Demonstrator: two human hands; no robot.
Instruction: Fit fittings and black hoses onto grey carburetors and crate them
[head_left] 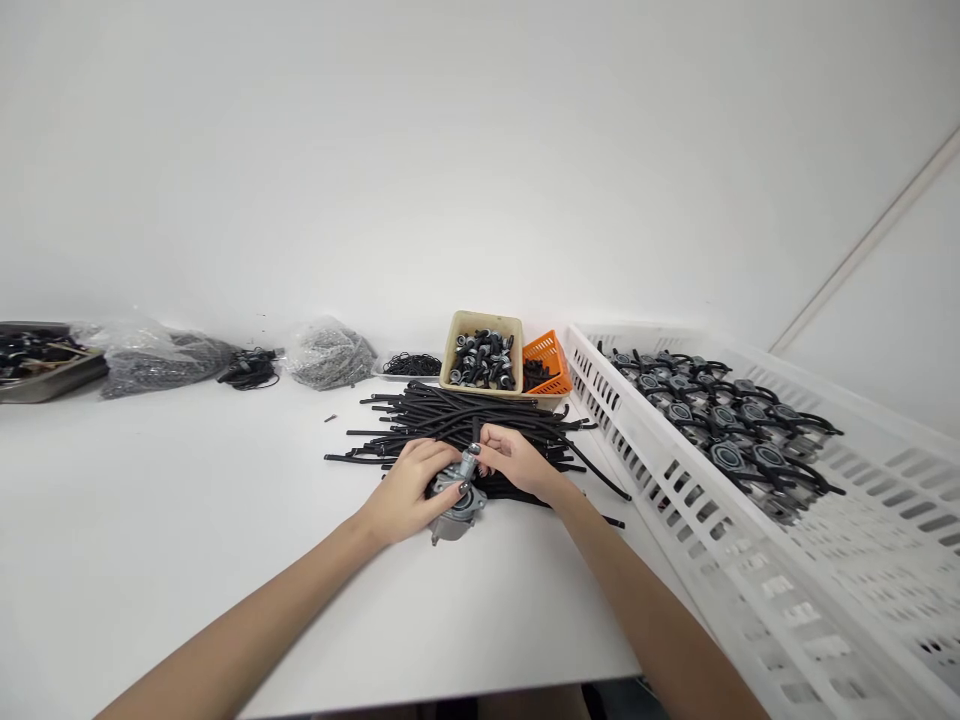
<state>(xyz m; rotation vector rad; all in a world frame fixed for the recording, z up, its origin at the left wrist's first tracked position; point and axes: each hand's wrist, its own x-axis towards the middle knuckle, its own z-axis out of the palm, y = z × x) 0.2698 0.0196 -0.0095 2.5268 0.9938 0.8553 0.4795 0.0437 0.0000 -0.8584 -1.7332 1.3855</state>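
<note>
A grey metal carburetor (454, 515) rests on the white table, tilted toward me. My left hand (416, 490) is wrapped round its left side, with the thumb across the front. At the top of the carburetor, my right hand (510, 458) pinches the metal cap (468, 466), from which a short black rubber boot (475, 430) sticks up. The right fingertips partly hide where cap and body meet. Right behind both hands lies a loose pile of black rubber hoses (450, 412).
A cream bin (451, 350) of capped parts and an orange basket (556, 350) stand behind the hoses. On the right is a white crate (637, 455) holding several carburetors (724, 415). Plastic bags (161, 358) and a metal tray (56, 380) line the wall at left.
</note>
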